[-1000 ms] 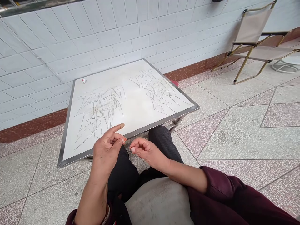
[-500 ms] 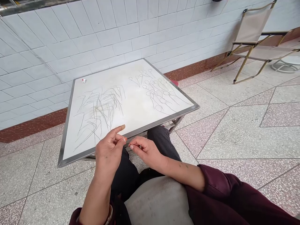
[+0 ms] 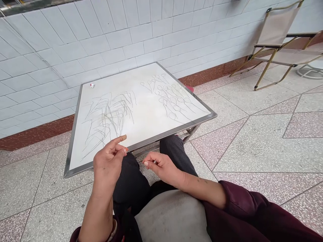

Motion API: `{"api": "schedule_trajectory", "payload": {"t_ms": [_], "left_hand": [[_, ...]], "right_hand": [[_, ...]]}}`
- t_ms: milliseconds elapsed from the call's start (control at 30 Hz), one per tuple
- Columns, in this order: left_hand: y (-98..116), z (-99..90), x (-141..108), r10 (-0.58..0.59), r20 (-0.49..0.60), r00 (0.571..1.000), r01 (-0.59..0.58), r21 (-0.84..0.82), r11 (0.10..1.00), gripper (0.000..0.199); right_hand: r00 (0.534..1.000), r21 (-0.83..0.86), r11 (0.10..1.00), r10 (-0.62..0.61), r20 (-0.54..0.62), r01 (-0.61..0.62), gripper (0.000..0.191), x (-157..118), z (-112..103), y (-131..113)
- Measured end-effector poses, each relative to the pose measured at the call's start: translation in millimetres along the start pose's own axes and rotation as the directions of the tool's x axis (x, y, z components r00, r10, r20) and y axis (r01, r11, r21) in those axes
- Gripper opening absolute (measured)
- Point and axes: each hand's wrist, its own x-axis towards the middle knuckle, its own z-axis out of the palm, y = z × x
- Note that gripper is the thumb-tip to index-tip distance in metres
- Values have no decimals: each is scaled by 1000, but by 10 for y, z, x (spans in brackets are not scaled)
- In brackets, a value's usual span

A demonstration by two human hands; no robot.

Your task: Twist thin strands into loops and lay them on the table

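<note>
Fingertips (image 3: 146,163) of left hand (image 3: 108,164) and right hand (image 3: 164,169) are pinching, on what I cannot tell; bent strands (image 3: 104,116) are lying left on the table (image 3: 148,119). Light pressure is probably working best.

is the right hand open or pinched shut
Pinched shut: on the right hand, the thumb and index finger meet at the tips; anything between them is too fine to make out.

Smooth tabletop (image 3: 145,117), shiny rim (image 3: 174,130) (metal, it seems)
</note>
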Motion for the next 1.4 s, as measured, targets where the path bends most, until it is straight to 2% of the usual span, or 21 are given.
{"api": "schedule_trajectory", "payload": {"t_ms": [67,267,533,900,1100,1233,1400], "left_hand": [[-10,-13,-2,-3,-10,1000,3,-9,1000,37],[-19,-70,-1,2,-134,991,-8,-44,999,38],[-67,-89,45,0,-131,991,-15,-112,994,39],[-90,-126,70,-22,-152,988,-2,-154,988,42],[-89,-177,93,-46,-142,989,16,-205,979,42],[-77,-175,86,-50,-166,985,18,-191,981,42],[-102,-137,70,-32,-188,982,-8,-212,977,40]], "right_hand": [[1000,-1,1000,2,3,-2,19,-23,-19,17],[1000,-22,1000,-20,-2,20,20,-73,-55,71],[998,-196,979,-58,23,62,12,-103,-60,13],[996,-148,988,49,69,-38,11,-88,-64,3],[995,-141,989,-38,95,51,15,-108,-66,12],[996,-174,984,-25,87,40,19,-113,-58,30],[998,-291,956,-25,64,43,15,-107,-50,28]]}}
